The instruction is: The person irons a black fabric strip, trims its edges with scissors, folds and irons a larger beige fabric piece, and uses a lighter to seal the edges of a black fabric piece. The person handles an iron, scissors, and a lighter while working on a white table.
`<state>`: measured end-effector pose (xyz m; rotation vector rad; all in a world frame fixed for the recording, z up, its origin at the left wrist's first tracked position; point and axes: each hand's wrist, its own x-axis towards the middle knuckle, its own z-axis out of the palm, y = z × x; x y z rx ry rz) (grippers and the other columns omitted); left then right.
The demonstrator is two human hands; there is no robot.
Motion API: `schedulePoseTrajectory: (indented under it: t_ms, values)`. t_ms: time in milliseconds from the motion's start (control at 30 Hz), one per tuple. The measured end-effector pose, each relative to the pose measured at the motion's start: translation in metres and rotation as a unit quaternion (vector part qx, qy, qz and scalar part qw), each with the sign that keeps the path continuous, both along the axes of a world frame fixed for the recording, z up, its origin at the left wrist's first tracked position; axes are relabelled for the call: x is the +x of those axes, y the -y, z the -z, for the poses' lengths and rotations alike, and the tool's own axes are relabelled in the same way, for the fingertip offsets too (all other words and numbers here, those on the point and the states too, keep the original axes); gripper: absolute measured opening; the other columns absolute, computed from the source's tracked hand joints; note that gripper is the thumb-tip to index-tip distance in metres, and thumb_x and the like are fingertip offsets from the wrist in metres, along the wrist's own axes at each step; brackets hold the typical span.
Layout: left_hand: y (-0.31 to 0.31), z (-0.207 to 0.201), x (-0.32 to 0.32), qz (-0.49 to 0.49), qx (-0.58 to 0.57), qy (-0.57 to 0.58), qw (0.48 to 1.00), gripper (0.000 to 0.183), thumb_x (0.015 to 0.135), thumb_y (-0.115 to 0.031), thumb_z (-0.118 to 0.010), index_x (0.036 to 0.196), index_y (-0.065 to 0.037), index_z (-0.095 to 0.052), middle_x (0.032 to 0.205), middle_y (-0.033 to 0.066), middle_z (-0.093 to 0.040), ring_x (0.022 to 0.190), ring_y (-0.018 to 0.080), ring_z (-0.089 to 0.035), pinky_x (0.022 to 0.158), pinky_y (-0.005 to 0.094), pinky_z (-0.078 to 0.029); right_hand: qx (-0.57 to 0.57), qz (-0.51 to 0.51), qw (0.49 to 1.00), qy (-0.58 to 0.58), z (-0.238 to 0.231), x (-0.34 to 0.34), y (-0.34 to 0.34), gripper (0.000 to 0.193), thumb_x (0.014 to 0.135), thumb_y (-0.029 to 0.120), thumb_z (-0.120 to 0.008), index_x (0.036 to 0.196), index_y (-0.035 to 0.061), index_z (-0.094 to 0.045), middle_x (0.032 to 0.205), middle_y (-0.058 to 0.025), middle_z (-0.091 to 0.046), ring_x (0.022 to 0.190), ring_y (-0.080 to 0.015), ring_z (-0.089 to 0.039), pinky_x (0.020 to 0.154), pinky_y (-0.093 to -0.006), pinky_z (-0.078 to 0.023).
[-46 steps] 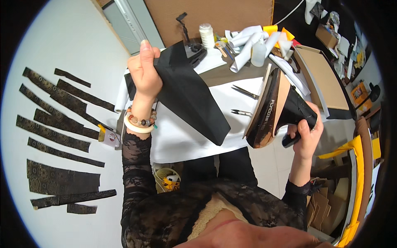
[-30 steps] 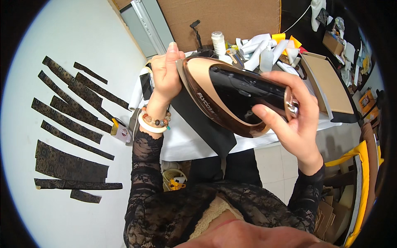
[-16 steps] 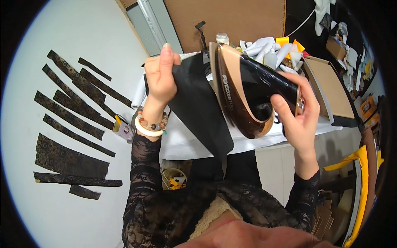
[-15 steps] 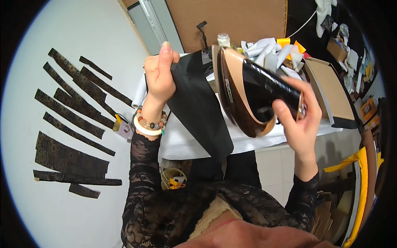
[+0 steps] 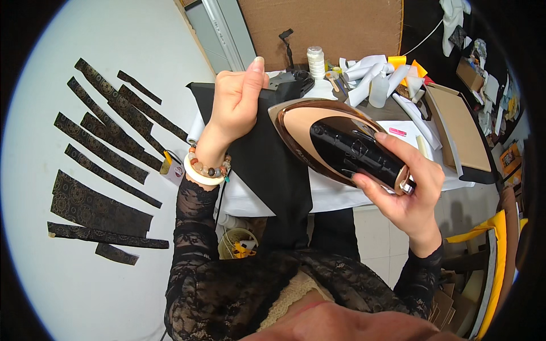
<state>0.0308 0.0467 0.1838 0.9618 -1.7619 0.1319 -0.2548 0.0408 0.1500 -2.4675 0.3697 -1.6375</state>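
Observation:
My left hand (image 5: 238, 102) is closed with the thumb pointing up, gripping a long black piece of fabric (image 5: 273, 162). The fabric drapes from this hand over the table's near edge. In my right hand (image 5: 415, 182) is a black and rose-gold clothes iron (image 5: 347, 145), held by its handle. The iron's tip points left, close beside the fabric at my left hand. It overlaps the fabric in the view, and I cannot tell whether its plate touches it.
The white-covered table (image 5: 341, 196) holds a clear bottle (image 5: 377, 91), a white thread spool (image 5: 315, 62), paper rolls and an open cardboard box (image 5: 458, 125). On the white surface at left lie several dark patterned fabric strips (image 5: 105, 148). A bin (image 5: 238, 241) stands below.
The iron has swung down from a raised, upright tilt to a flatter position, its tip now toward my left hand. My left hand has shifted slightly right with the fabric.

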Motion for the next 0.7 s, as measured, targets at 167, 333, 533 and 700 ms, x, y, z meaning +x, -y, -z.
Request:
schedulePoseTrajectory:
  t_ms: [167, 333, 533, 700]
  values:
    - [-0.003, 0.000, -0.001, 0.011, 0.017, 0.024, 1.000, 0.046, 0.102, -0.018, -0.041, 0.062, 0.003, -0.049, 0.051, 0.0044, -0.038, 0.048, 0.0132, -0.032, 0.047, 0.0291, -0.028, -0.054, 0.002, 0.999, -0.009, 0.008, -0.001, 0.004, 0.057, 0.061, 0.014, -0.088, 0.110, -0.0013, -0.063, 0.079, -0.0092, -0.066, 0.048, -0.0128, -0.052, 0.047, -0.0237, -0.043]
    - [-0.006, -0.001, -0.002, 0.018, 0.039, 0.030, 0.999, 0.043, 0.100, -0.014, -0.046, 0.062, 0.005, -0.053, 0.049, 0.0093, -0.042, 0.043, 0.0182, -0.037, 0.045, 0.0303, -0.033, -0.082, 0.010, 0.997, -0.008, 0.010, 0.000, 0.005, 0.059, 0.061, 0.018, -0.088, 0.110, -0.0011, -0.062, 0.069, -0.0065, -0.060, 0.050, -0.0177, -0.055, 0.047, -0.0264, -0.045]
    - [-0.001, 0.005, 0.006, 0.012, 0.045, 0.036, 0.998, 0.041, 0.099, -0.013, -0.047, 0.063, 0.005, -0.053, 0.050, 0.0094, -0.043, 0.044, 0.0192, -0.038, 0.046, 0.0312, -0.033, -0.073, 0.017, 0.995, -0.062, 0.018, -0.003, -0.003, 0.058, 0.061, 0.018, -0.088, 0.109, -0.0011, -0.062, 0.066, -0.0055, -0.057, 0.048, -0.0178, -0.054, 0.045, -0.0272, -0.044]
    - [-0.010, 0.007, 0.001, 0.030, 0.053, 0.040, 0.997, 0.048, 0.102, -0.016, -0.036, 0.059, 0.003, -0.041, 0.050, 0.0034, -0.035, 0.047, 0.0134, -0.028, 0.047, 0.0303, -0.026, -0.097, -0.003, 0.995, -0.009, 0.015, 0.006, 0.006, 0.058, 0.061, 0.020, -0.088, 0.109, -0.0009, -0.063, 0.065, -0.0053, -0.056, 0.048, -0.0177, -0.053, 0.043, -0.0275, -0.044]
